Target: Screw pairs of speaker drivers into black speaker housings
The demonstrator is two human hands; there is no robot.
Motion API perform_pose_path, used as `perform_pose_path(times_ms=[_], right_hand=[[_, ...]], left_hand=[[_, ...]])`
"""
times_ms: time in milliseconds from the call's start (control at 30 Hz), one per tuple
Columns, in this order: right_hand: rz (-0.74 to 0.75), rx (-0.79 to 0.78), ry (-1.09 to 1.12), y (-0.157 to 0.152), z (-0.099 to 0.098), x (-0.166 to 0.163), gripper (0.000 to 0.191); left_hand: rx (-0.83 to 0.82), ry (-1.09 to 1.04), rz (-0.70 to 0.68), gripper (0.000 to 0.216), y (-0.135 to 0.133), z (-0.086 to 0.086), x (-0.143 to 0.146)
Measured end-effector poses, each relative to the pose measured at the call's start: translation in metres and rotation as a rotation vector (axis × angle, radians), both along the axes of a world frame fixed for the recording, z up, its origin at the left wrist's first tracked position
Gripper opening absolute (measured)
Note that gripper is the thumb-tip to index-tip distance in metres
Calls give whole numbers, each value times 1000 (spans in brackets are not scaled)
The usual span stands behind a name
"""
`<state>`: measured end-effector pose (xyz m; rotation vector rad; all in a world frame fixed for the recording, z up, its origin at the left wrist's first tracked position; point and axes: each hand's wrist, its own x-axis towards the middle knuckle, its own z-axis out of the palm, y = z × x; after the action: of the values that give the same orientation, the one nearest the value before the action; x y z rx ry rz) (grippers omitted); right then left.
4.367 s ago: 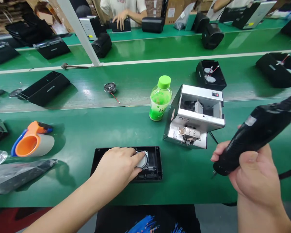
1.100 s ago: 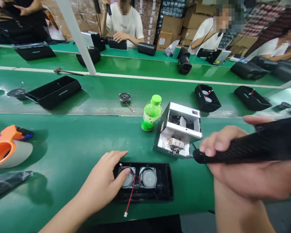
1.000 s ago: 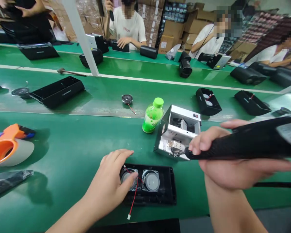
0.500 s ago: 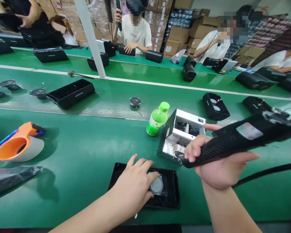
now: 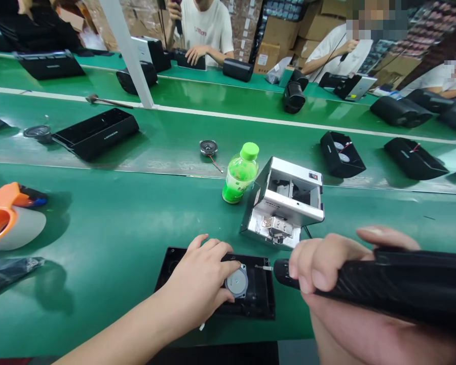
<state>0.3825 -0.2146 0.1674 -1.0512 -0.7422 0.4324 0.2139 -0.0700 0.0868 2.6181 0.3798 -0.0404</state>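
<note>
My left hand (image 5: 207, 271) grips the rim of a round grey speaker (image 5: 237, 281) between thumb and fingers. The speaker sits in a shallow black speaker housing (image 5: 262, 299) lying on the bench; my hand hides part of both. My right hand (image 5: 327, 268) is wrapped round a black electric screwdriver (image 5: 387, 276). Its bit points left over the right end of the housing, apart from the speaker. Just behind the housing stands a silver and black screw feeder (image 5: 289, 197), with a green-capped bottle (image 5: 241, 172) to its left.
On the left lie an orange tape dispenser (image 5: 23, 218) and a plastic-wrapped item (image 5: 11, 274). Beyond the bench's seam are a loose speaker (image 5: 209, 148), black housings (image 5: 99, 133) and a hammer-like tool (image 5: 108, 101). A white post (image 5: 127, 50) rises there. Co-workers (image 5: 205, 30) sit across.
My right hand has lowered the screwdriver and turned it, bringing the bit over the housing. My left hand stays at the speaker. The view has tilted down and shifted slightly right.
</note>
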Motion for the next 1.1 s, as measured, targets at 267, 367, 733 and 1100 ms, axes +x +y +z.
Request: perform_pose_path(times_ms=[267,367,733,1100], right_hand=[[103,14,9,16,-29,7,69],[89,24,35,17,-32,6,69],[122,28,45,20,-41,7,67],[101,28,25,20,-49,3,66]], left_hand=[[-4,1,-17,53,1,2,2],[1,-14,-11,53,1,0,1],[-15,-30,-6,54,0,0,0],[-36,-14,2,54,0,3,0]])
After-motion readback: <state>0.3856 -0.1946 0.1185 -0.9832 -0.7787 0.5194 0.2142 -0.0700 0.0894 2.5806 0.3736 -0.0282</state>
